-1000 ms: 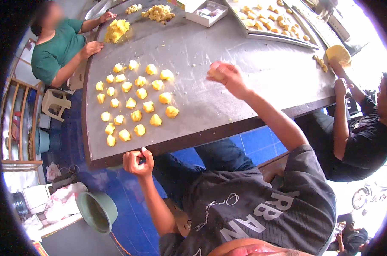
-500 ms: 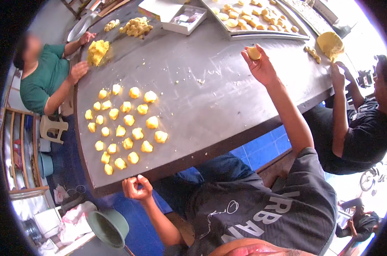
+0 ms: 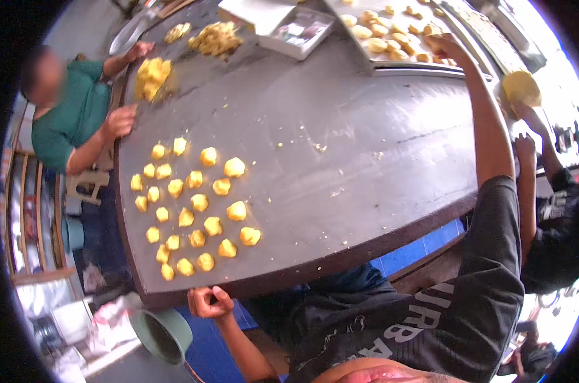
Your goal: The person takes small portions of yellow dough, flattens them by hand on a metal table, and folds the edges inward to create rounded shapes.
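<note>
My right hand (image 3: 447, 48) reaches out over the far tray (image 3: 417, 66), its fingers down among rounded pale-yellow dough pieces (image 3: 377, 45). The fingertips are partly hidden, so whether a dough piece is still between them does not show. My left hand (image 3: 211, 302) is curled into a loose fist against the table's near edge, with nothing visible in it. Beyond that hand, several lumpy yellow dough balls (image 3: 199, 203) lie spaced apart on the dark tabletop (image 3: 315, 191).
Across the left corner, a person in green (image 3: 79, 96) has both hands near a yellow dough mound (image 3: 153, 78). Crumbly dough (image 3: 215, 39) and a white box (image 3: 297, 33) lie farther back. At right, another person reaches toward a yellow mass (image 3: 521, 89). A green basin (image 3: 163, 337) stands below left.
My right hand, which held a round dough piece above the table, has moved away and right onto the tray. My left hand stays curled at the edge. The view has shifted slightly.
</note>
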`<state>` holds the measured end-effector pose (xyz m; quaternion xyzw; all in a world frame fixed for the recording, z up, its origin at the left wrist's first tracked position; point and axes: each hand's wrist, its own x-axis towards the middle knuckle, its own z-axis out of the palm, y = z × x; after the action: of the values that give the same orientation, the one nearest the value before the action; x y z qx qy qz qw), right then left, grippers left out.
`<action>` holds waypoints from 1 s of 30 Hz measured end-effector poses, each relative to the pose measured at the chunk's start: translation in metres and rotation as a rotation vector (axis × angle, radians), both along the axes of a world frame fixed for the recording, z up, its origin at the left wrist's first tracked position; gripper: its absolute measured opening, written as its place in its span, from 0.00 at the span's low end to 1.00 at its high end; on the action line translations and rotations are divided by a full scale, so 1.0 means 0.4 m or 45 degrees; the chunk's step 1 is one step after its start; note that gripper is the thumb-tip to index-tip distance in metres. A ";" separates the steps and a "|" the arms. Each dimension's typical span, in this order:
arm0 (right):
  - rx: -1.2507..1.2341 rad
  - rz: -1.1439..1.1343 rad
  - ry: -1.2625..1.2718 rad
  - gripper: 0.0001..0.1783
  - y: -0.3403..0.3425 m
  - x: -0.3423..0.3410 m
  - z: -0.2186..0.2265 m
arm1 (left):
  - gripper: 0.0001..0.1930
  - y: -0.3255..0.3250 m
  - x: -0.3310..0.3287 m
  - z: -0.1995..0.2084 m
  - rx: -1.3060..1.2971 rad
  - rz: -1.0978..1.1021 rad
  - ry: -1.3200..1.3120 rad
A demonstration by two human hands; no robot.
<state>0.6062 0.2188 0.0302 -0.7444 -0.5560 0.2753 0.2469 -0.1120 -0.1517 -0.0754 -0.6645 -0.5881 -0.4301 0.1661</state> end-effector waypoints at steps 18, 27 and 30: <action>0.368 1.543 -0.352 0.34 -0.277 -1.098 -0.022 | 0.15 0.038 0.018 0.020 0.067 -0.049 -0.039; 0.230 1.665 -0.390 0.19 -0.306 -1.137 -0.017 | 0.13 0.014 -0.003 0.033 0.072 -0.075 -0.033; 0.225 1.539 -0.449 0.20 -0.309 -1.036 -0.073 | 0.13 0.020 0.005 0.027 0.016 -0.064 -0.003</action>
<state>0.1919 0.0952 0.0012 -0.3100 -0.9310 0.1923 0.0132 -0.1098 -0.1438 -0.0645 -0.6774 -0.5687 -0.4388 0.1588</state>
